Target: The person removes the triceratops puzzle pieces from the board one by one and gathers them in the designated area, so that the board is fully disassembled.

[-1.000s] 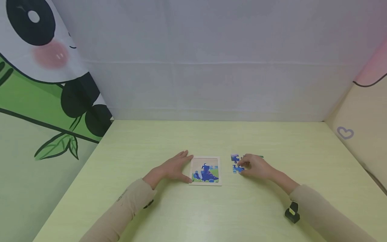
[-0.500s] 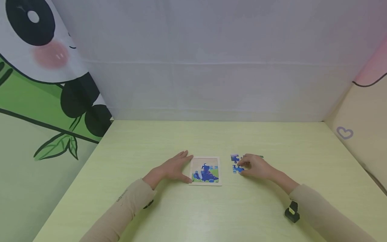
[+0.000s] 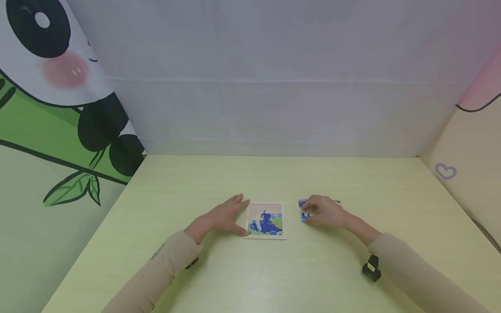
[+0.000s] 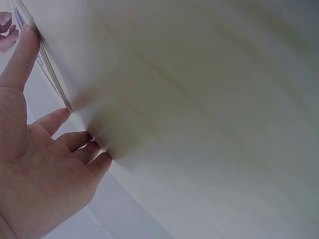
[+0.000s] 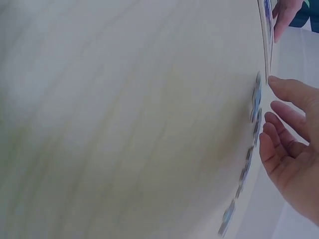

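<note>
While lying flat on the counter [image 3: 219, 278], puzzle frame [image 3: 266, 237]: partly filled with a blue dinosaur picture [image 3: 270, 225], bare toward the far rim.
Left grip [image 3: 226, 217]: spread beside the puzzle frame's left side, thumb and a fingertip touching near and far corners.
Right grip [image 3: 326, 212]: right of the puzzle frame, just over loose puzzle pieces [image 5: 256, 99], fingers loosely bent, thumb apart from forefinger; contact unclear.
Loose puzzle pieces: near the puzzle frame's right side, partly hidden.

Left hand [image 4: 52, 159], thumb and forefinger against the thin frame [image 4: 50, 77], right hand [image 4: 7, 40] beyond.
</note>
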A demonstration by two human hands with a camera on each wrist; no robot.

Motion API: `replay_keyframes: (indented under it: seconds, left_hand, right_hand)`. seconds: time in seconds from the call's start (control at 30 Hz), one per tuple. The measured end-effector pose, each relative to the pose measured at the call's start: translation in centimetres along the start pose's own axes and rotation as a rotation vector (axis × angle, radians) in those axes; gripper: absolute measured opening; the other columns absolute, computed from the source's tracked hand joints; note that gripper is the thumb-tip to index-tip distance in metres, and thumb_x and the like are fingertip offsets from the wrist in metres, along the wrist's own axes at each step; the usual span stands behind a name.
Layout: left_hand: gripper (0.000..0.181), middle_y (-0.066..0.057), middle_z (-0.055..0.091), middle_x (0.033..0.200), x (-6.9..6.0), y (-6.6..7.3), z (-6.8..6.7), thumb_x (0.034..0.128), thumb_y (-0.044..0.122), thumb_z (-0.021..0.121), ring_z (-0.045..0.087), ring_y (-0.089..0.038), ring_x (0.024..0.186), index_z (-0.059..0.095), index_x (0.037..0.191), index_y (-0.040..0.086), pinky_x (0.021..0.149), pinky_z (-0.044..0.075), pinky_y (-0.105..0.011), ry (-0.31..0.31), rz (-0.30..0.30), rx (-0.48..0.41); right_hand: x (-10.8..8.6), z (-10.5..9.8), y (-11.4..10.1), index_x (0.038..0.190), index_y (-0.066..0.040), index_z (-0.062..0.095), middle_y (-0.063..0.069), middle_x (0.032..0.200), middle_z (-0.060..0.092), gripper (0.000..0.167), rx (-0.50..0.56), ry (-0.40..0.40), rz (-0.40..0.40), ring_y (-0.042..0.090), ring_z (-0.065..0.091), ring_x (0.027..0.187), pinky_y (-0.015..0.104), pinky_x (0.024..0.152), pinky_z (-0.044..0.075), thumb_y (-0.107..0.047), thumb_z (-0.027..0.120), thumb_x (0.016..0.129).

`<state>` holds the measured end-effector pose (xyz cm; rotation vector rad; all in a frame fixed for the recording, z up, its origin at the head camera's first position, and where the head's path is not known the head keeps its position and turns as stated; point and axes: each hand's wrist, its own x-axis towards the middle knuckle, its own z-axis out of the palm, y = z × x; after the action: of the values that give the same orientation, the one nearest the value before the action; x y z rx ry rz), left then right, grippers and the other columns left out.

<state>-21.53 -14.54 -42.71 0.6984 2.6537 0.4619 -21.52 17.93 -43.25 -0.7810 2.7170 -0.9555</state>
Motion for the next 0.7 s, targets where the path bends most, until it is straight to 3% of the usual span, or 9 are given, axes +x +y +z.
replay_keyframes:
  seconds: [0.13,0.37,0.7]
  left_hand:
    - [0.097,-0.014,0.01,0.151,0.1,-0.1,0.0,0.0677,0.048,0.075,0.006,-0.029,0.138,0.026,0.144,0.011,0.11,0.016,-0.047,-0.005,0.005,0.002]
    - [0.097,-0.013,0.01,0.151,0.2,-0.2,0.1,0.0678,0.05,0.074,0.005,-0.028,0.139,0.026,0.144,0.013,0.109,0.017,-0.048,-0.008,-0.001,0.01]
    - [0.096,-0.015,0.01,0.151,0.0,0.1,-0.1,0.069,0.049,0.073,0.006,-0.03,0.138,0.027,0.144,0.011,0.109,0.017,-0.048,-0.007,0.001,0.002]
  right_hand:
    - [1.1,0.9,-1.1,0.099,-0.003,0.066,0.001,0.09,0.061,0.028,0.026,-0.014,0.013,0.015,0.054,0.081,0.027,0.071,0.048,-0.013,0.074,0.075]
    - [3.0,2.7,-2.7,0.101,-0.002,0.065,0.001,0.092,0.063,0.03,0.052,-0.023,-0.054,0.013,0.053,0.081,0.026,0.071,0.047,-0.014,0.073,0.075]
    - [5.2,4.8,-4.9,0.104,-0.002,0.064,0.001,0.093,0.063,0.031,0.073,-0.071,-0.042,0.011,0.054,0.079,0.022,0.07,0.048,-0.016,0.072,0.077]
